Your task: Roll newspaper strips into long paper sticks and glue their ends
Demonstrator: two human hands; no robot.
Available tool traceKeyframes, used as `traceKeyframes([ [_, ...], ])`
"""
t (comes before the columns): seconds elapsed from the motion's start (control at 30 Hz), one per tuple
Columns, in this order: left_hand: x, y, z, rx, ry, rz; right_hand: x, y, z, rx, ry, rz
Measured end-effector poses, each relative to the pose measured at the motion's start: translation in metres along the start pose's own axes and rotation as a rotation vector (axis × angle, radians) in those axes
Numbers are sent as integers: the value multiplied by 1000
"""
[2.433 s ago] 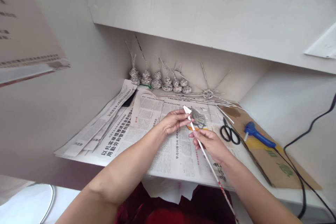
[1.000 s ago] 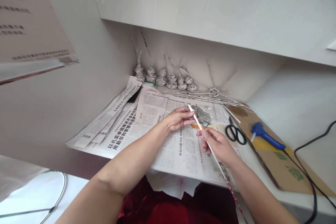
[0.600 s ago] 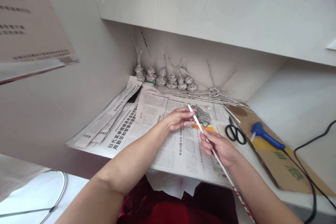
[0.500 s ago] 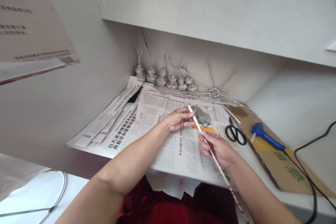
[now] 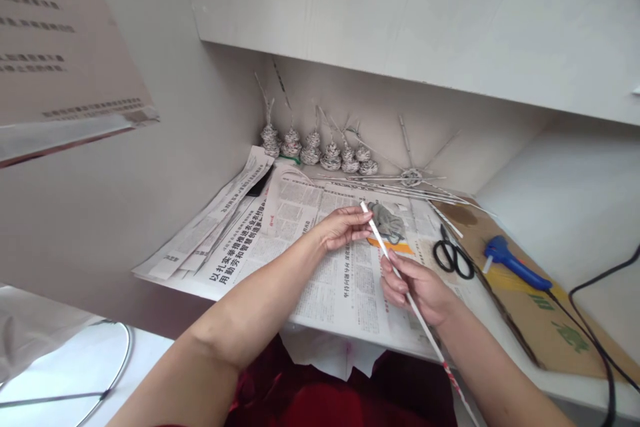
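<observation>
Paper tube [image 5: 380,243], thin, white, red-striped below, pinched by left hand [image 5: 343,227] and right hand [image 5: 417,283].

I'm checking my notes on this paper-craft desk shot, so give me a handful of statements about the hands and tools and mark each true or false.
1. Both hands hold one thin rolled paper stick. True: the left hand pinches its upper end, and the right hand has its grip lower down.
2. The scissors are in the right hand. False: they lie on the newspaper, right of that hand.
3. The blue glue gun rests on brown cardboard. True.
4. The small woven paper pieces stand at the desk's front edge. False: they line the back wall.
5. The stick's lower end has red stripes. True.
</observation>
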State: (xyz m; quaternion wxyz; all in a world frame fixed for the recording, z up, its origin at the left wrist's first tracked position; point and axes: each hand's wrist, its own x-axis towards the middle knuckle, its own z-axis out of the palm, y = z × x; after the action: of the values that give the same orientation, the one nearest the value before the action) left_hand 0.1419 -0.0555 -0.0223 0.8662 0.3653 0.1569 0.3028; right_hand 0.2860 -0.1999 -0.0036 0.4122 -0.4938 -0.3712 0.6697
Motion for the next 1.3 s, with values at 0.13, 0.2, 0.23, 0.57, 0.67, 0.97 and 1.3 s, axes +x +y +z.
traceKeyframes([
  [0.13,2,0,0,1,60,33,-1,2,2,-281,218,-119],
  [0.2,4,1,0,-9,102,46,-3,4,1,-560,398,-250],
  [0.23,4,1,0,-14,114,47,-4,6,0,-680,463,-306],
  [0.57,1,3,1,-35,70,32,-6,4,0,-39,24,-1],
  [0.67,2,4,1,-44,89,51,-8,5,0,-128,97,-60],
  [0.97,0,4,0,-42,57,59,-11,5,-7,136,-48,59],
  [1.3,2,5,-3,-36,69,73,-15,4,-2,-140,144,-40],
])
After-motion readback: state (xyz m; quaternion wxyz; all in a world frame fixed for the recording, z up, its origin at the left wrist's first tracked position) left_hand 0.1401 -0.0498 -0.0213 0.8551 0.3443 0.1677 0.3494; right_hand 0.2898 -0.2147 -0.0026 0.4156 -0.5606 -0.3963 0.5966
